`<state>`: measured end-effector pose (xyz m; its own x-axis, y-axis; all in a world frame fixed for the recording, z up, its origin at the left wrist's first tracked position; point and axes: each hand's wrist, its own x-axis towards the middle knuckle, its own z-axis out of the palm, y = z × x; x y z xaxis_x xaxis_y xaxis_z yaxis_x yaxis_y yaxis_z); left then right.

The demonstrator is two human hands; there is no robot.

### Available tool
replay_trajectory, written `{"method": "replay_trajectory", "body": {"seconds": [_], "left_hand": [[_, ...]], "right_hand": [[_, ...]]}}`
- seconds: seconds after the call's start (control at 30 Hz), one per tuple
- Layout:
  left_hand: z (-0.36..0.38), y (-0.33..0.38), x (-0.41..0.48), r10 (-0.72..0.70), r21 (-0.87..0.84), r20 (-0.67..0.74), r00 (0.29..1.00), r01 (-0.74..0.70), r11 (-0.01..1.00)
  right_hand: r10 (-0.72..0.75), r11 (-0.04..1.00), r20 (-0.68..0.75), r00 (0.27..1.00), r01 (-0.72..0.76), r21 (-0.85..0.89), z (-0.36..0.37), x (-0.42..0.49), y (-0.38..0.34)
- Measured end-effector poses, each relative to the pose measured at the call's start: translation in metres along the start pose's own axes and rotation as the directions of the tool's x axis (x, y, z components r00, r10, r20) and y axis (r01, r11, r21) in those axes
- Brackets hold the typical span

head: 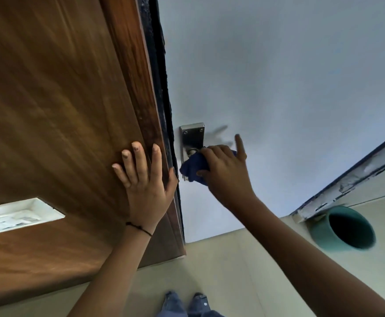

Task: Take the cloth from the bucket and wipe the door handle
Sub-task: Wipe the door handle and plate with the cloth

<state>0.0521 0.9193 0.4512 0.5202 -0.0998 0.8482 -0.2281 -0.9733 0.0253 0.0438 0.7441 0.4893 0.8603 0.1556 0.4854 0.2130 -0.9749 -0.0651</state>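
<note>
left hand point(149, 191) flat on wooden door point(56, 106), fingers spread, likely to steady it; right hand point(223, 172) clasping blue cloth point(192, 169) over door handle point(190, 153), forefinger out

A home doorway; wooden door point(56, 110), pale painted wall point(290, 76), tiled floor point(221, 271).

A dark blue cloth point(192, 167) is showing against a silver handle plate point(190, 136); the brown streaked wood-grain door point(61, 110) is meeting a teal bucket point(319, 232).
</note>
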Motion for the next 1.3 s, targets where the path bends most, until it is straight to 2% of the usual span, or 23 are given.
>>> {"method": "replay_trajectory", "body": {"seconds": [0.17,0.3,0.6,0.73,0.83,0.93,1.1,1.2,1.3], "left_hand": [[-0.001,-0.001,0.001,0.015,0.025,0.013,1.0,-0.015,1.0],[0.0,-0.004,-0.001,0.041,0.044,0.021,0.999,-0.042,0.998],[-0.001,-0.005,-0.001,0.057,0.013,0.018,0.998,-0.057,0.998],[-0.001,-0.004,-0.002,0.045,-0.003,0.003,0.999,-0.045,0.999],[-0.002,-0.003,-0.001,0.04,-0.015,0.009,0.999,-0.04,0.999],[-0.002,-0.003,-0.001,0.043,-0.013,0.006,0.999,-0.043,0.999],[0.001,-0.004,-0.002,0.056,0.005,-0.012,0.998,-0.056,0.998],[0.003,-0.005,-0.003,0.058,0.022,-0.013,0.998,-0.058,0.998],[0.004,-0.005,-0.004,0.063,0.031,-0.016,0.998,-0.063,0.998]], "right_hand": [[-0.039,0.999,-0.022,0.999,0.04,0.032,-0.002,-0.003,0.004],[0.008,0.998,-0.051,0.999,-0.005,0.067,-0.009,-0.009,0.029],[-0.081,0.997,0.015,0.997,0.081,0.004,0.012,-0.012,-0.014],[-0.116,0.993,-0.017,0.993,0.116,-0.016,0.01,-0.009,-0.014],[-0.126,0.991,-0.039,0.991,0.128,0.042,0.009,-0.008,-0.031],[-0.082,0.995,-0.047,0.996,0.084,0.047,0.011,-0.007,-0.024],[0.071,0.994,0.015,0.997,-0.072,0.08,-0.002,-0.007,0.038],[0.071,0.995,0.034,0.997,-0.073,0.067,-0.003,-0.008,0.04],[0.026,0.996,0.008,1.0,-0.027,0.08,0.004,-0.003,0.005]]}}
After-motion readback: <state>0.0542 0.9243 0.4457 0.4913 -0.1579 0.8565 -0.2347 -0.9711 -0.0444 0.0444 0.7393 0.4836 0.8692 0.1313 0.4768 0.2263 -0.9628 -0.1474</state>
